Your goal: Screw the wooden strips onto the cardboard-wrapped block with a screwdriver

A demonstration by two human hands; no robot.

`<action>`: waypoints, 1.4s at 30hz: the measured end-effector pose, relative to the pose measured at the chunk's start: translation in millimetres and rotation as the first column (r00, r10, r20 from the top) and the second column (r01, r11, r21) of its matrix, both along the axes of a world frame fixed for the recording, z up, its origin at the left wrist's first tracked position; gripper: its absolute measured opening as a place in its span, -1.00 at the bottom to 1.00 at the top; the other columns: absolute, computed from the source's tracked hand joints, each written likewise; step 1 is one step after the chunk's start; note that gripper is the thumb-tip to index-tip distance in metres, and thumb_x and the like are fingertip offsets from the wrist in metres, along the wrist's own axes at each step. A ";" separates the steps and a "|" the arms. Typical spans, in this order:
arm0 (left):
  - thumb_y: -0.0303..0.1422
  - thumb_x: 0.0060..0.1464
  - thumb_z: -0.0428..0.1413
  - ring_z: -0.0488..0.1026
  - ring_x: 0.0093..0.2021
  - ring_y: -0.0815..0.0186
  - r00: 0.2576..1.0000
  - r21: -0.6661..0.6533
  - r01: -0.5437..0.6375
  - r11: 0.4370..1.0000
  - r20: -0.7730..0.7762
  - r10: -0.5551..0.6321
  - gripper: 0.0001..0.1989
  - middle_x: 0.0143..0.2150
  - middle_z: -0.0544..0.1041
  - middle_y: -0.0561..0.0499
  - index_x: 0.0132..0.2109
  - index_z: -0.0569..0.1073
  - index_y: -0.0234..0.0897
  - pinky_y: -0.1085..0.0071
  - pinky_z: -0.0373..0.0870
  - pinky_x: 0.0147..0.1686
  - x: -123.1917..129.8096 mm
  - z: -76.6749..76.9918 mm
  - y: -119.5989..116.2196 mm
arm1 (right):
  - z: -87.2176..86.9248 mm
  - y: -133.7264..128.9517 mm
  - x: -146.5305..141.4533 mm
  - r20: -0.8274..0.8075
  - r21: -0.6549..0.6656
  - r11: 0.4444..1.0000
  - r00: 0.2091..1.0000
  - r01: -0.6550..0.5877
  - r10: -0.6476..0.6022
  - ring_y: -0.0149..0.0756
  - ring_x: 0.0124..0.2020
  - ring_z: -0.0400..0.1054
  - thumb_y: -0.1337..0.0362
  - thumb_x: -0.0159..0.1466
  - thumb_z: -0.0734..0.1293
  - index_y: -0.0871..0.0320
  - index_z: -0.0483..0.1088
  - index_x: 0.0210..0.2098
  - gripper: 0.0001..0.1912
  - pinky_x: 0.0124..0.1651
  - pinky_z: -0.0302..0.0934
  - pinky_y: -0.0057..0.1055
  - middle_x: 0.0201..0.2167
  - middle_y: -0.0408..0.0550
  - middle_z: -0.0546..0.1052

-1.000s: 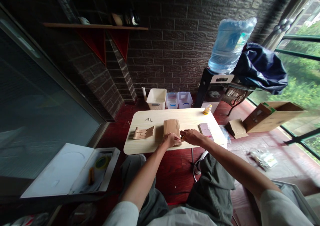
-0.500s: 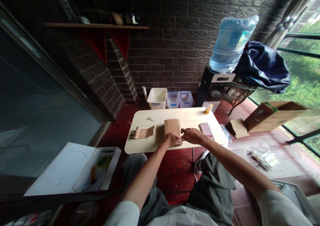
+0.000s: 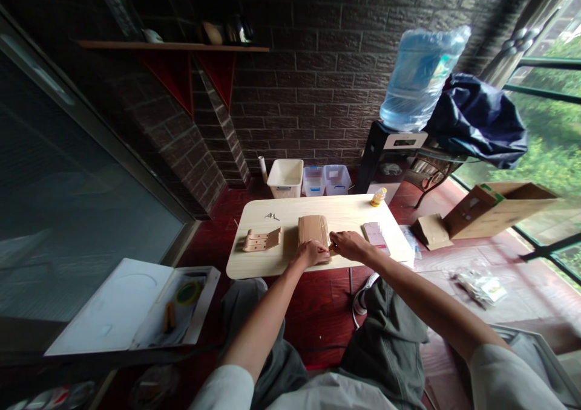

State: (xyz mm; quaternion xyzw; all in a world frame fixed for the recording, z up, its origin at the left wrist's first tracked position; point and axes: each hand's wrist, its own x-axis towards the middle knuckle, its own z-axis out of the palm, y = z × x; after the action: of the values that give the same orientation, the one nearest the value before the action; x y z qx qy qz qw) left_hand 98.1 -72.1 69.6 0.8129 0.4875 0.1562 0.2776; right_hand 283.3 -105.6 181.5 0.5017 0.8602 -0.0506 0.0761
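A brown, ribbed, cardboard-like block (image 3: 312, 227) lies near the middle of the pale table (image 3: 254, 269). My left hand (image 3: 312, 253) rests on its front part, fingers closed toward its right side; what they pinch is too small to name. Close beside it, my right hand (image 3: 347, 244) is closed around a small tool with a bit of yellow showing (image 3: 333, 247), its tip pointing at the left fingertips. To the left sits a curved wooden part with holes (image 3: 262, 240). Behind that lies a small heap of screws (image 3: 272, 216).
A yellow-capped small bottle (image 3: 378, 197) and a pinkish phone-like slab (image 3: 376, 237) are on the table's right side. Plastic bins (image 3: 285, 179) stand behind it. An open white case (image 3: 200, 331) is at lower left; a water dispenser (image 3: 370, 162) and cardboard box (image 3: 476, 216) are right.
My right hand has turned very slightly at the block's right edge, and less of the tool's yellow shows. My left hand stays in place.
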 end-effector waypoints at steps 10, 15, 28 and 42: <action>-0.16 0.03 0.23 0.54 -0.16 0.27 1.000 0.033 0.003 0.999 -0.019 -0.002 -0.79 -0.16 0.66 0.04 -0.24 0.66 -0.13 0.47 0.37 -0.20 2.0 -3.3 2.2 | 10.7 -6.9 2.5 -0.030 0.016 0.997 0.997 -0.069 0.070 -0.18 -0.15 0.50 0.21 0.40 0.20 0.10 0.29 0.08 -0.71 -0.24 0.21 -0.42 -0.06 0.07 0.54; -0.17 0.03 0.24 0.55 -0.18 0.28 1.000 0.038 0.000 0.999 -0.016 0.000 -0.79 -0.15 0.66 0.03 -0.23 0.66 -0.13 0.47 0.37 -0.21 3.0 -5.4 2.4 | 10.5 -5.1 1.3 -0.026 0.016 0.996 0.996 -0.087 0.087 -0.21 -0.17 0.50 0.19 0.42 0.18 0.09 0.33 0.04 -0.75 -0.24 0.21 -0.44 -0.05 0.05 0.53; -0.14 0.02 0.23 0.55 -0.18 0.27 1.000 0.051 0.010 0.999 -0.018 -0.009 -0.79 -0.17 0.65 0.05 -0.23 0.66 -0.09 0.46 0.35 -0.25 1.5 -6.3 3.9 | 0.1 -2.6 2.4 -0.048 0.022 1.000 0.999 -0.016 0.017 -0.18 -0.15 0.50 0.14 0.45 0.14 0.15 0.30 0.03 -0.72 -0.24 0.18 -0.43 -0.08 0.08 0.56; -0.21 0.03 0.23 0.56 -0.21 0.30 1.000 0.059 0.012 0.998 -0.006 -0.012 -0.85 -0.17 0.66 0.07 -0.26 0.65 -0.10 0.48 0.34 -0.27 1.4 -12.7 6.3 | -4.6 -1.8 3.9 -0.060 0.033 0.997 0.996 -0.070 0.072 -0.19 -0.18 0.50 0.19 0.46 0.11 0.14 0.28 0.02 -0.75 -0.28 0.19 -0.43 -0.08 0.08 0.55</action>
State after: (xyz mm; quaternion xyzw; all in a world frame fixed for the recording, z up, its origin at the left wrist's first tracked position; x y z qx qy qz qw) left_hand 99.5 -65.8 56.9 0.8242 0.4786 0.1666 0.2529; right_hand 287.2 -107.3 176.9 0.4700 0.8802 -0.0501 0.0438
